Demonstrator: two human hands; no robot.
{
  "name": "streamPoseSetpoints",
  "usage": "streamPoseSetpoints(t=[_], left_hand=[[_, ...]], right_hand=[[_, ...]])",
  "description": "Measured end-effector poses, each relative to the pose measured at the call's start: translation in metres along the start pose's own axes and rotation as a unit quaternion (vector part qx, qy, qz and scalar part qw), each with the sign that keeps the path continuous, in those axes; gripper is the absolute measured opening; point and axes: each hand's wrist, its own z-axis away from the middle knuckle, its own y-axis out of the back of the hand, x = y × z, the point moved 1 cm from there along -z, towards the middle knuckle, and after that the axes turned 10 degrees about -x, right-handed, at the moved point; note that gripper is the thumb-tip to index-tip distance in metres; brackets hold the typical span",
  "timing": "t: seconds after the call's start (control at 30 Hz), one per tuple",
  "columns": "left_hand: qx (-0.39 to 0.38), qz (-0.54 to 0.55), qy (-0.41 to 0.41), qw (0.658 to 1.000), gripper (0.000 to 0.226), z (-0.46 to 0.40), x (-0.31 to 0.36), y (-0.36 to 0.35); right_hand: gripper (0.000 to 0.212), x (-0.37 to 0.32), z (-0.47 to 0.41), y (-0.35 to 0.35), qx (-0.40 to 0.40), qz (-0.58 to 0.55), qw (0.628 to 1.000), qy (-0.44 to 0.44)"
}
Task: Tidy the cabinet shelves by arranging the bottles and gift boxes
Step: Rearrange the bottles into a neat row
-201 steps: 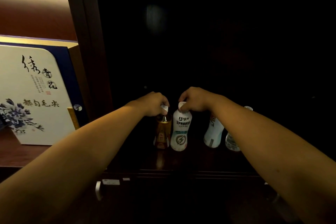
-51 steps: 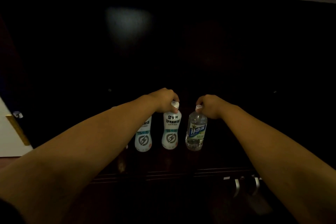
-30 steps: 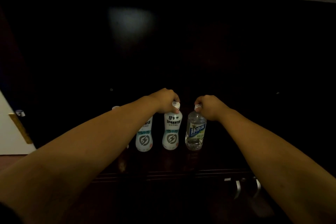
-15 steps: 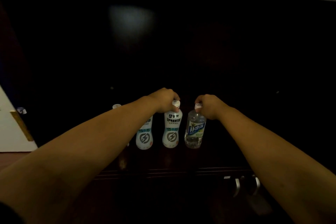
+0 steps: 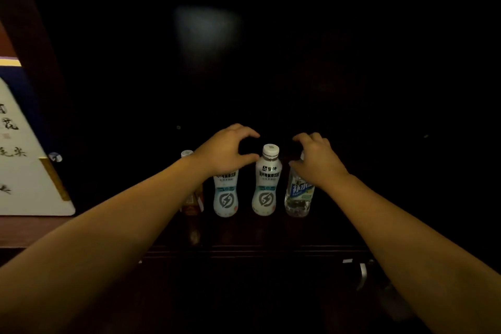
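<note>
Both hands spread, gripping nothing: left hand [image 5: 226, 150] just left of the upright white bottle [image 5: 266, 182] cap, right hand [image 5: 315, 161] over the clear bottle [image 5: 298, 194]; row stands on shelf [image 5: 271, 233], left hand nearer for regrasp

Dark shelf [image 5: 271, 233] low in frame carries four upright bottles: amber bottle [image 5: 193, 205], two white bottles [image 5: 225, 195] [image 5: 266, 187], clear bottle [image 5: 298, 198].

The clear bottle [image 5: 298, 195] under the right fingers [image 5: 303, 141] bore "补水" on its blue label; other print stayed unreadable.
</note>
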Motion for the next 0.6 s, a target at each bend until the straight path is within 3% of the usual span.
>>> streamPoseSetpoints(t=[0.13,0.27,0.4,0.6], left_hand=[[0.13,0.065,0.029,0.989,0.052,0.037,-0.032,0.002],[0.194,0.088,0.097,0.972,0.066,0.074,-0.067,-0.013],[0.187,0.137,0.171,0.958,0.085,0.103,-0.094,-0.035],[0.093,0.15,0.272,0.946,0.101,0.125,-0.12,-0.072]], right_hand=[[0.052,-0.033,0.025,-0.017,0.057,-0.041,0.996,0.064],[0.047,-0.056,0.038,-0.049,0.017,-0.108,0.99,0.087],[0.05,-0.069,0.04,-0.083,-0.032,-0.141,0.988,0.061],[0.071,-0.081,0.032,-0.119,-0.115,-0.221,0.968,-0.026]])
